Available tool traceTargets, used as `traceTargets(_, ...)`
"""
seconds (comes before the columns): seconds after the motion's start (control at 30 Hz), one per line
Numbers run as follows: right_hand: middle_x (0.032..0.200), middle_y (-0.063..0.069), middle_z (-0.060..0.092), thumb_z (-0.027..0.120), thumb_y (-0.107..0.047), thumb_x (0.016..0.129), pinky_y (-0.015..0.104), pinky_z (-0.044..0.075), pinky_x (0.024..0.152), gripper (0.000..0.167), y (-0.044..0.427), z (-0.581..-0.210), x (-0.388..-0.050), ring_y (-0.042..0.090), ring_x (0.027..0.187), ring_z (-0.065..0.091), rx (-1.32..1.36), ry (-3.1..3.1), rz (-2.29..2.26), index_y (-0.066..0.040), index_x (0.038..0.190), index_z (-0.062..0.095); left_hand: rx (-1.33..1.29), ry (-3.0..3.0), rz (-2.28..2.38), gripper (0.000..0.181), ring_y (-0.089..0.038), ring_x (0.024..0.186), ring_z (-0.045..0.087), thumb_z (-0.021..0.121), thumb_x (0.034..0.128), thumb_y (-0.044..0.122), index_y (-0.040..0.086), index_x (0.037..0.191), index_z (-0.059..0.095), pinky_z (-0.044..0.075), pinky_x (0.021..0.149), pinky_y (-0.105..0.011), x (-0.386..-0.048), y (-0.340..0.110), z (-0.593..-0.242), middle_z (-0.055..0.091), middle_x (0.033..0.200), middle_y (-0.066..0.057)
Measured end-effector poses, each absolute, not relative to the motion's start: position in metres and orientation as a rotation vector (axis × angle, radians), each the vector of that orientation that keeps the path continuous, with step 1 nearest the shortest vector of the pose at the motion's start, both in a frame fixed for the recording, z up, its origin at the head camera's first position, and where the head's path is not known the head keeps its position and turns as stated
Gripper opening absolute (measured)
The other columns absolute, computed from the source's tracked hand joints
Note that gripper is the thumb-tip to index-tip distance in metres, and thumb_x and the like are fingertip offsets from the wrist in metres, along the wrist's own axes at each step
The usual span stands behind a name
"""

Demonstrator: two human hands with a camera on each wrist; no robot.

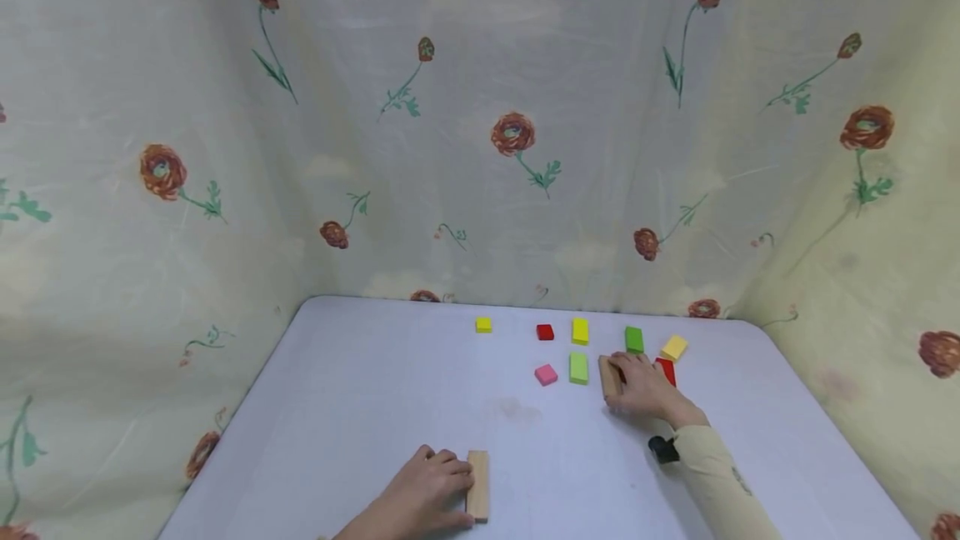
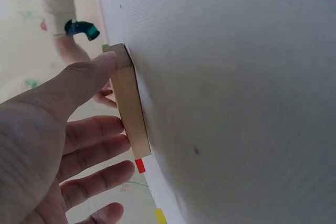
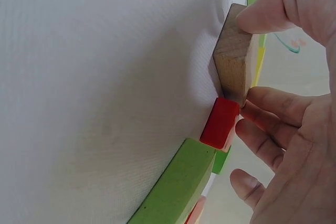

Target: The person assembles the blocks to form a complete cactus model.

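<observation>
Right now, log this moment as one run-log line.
left hand: touching near wooden block | right hand: pinching far wooden block | colored blocks: scattered toward far edge of white table

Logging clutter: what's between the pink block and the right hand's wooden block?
The head view shows a light green block between the pink block and the wooden block.

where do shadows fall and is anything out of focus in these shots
Head view: faint shadow left of the sleeve; left wrist view: background flowered cloth looks blurred; right wrist view: broad soft shadow across the tabletop beside the wooden block.
</observation>
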State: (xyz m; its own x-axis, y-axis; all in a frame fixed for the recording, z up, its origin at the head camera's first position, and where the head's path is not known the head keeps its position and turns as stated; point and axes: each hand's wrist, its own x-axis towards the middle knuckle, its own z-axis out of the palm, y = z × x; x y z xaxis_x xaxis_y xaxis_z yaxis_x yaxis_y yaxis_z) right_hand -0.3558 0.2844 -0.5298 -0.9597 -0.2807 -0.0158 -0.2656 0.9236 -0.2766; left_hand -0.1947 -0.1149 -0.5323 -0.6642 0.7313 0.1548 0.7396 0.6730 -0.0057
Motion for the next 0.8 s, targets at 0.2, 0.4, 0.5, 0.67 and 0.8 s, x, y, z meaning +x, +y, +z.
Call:
traceTargets(0.2, 0.142, 0.02, 0.046, 0.074, -0.036, 0.078, 0.063, 0.032, 0.101, 0.075, 0.285, -0.526, -0.355, 0.043, 0.129, 0.036, -0.443, 3.026, -0.399, -0.002, 0.139, 0.047, -1.228, -2.747, -0.201, 0.046, -0.008, 0.103, 0.059, 0.063, 0.0836, 0.057, 0.021, 0.111, 0.071, 0.05, 0.084, -0.036, -0.193, -0.116, -0.531, 0.067, 0.116, 0.01)
traceTargets(0.4, 0.14, 0.021, 0.049, 0.076, -0.043, 0.077, 0.059, 0.036, 0.095, 0.078, 0.285, -0.524, -0.349, 0.043, 0.125, 0.039, -0.469, 3.021, -0.348, -0.002, 0.137, 0.05, -1.242, -2.747, -0.199, 0.044, -0.009, 0.103, 0.059, 0.063, 0.0856, 0.056, 0.02, 0.11, 0.071, 0.052, 0.085, -0.04, -0.192, -0.115, -0.531, 0.067, 0.117, 0.008)
traceTargets(0.5, 0.138, 0.021, 0.05, 0.077, -0.046, 0.075, 0.059, 0.036, 0.096, 0.08, 0.284, -0.523, -0.344, 0.041, 0.122, 0.041, -0.47, 3.022, -0.342, -0.001, 0.136, 0.051, -1.24, -2.735, -0.184, 0.041, -0.008, 0.101, 0.059, 0.063, 0.0863, 0.055, 0.021, 0.109, 0.071, 0.052, 0.083, -0.037, -0.192, -0.115, -0.53, 0.067, 0.115, 0.009)
traceTargets(0.67, 0.135, 0.019, 0.053, 0.079, -0.049, 0.071, 0.061, 0.036, 0.099, 0.082, 0.281, -0.523, -0.338, 0.038, 0.12, 0.043, -0.451, 3.025, -0.323, -0.002, 0.133, 0.054, -1.225, -2.744, -0.171, 0.041, -0.007, 0.1, 0.059, 0.063, 0.0866, 0.055, 0.021, 0.108, 0.071, 0.052, 0.082, -0.036, -0.19, -0.114, -0.53, 0.067, 0.115, 0.009)
traceTargets(0.8, 0.133, 0.018, 0.054, 0.08, -0.053, 0.068, 0.063, 0.036, 0.1, 0.084, 0.277, -0.523, -0.333, 0.039, 0.122, 0.043, -0.452, 3.03, -0.304, -0.003, 0.131, 0.056, -1.224, -2.72, -0.161, 0.039, -0.007, 0.099, 0.059, 0.064, 0.0868, 0.053, 0.021, 0.107, 0.071, 0.052, 0.081, -0.035, -0.19, -0.114, -0.53, 0.067, 0.114, 0.009)
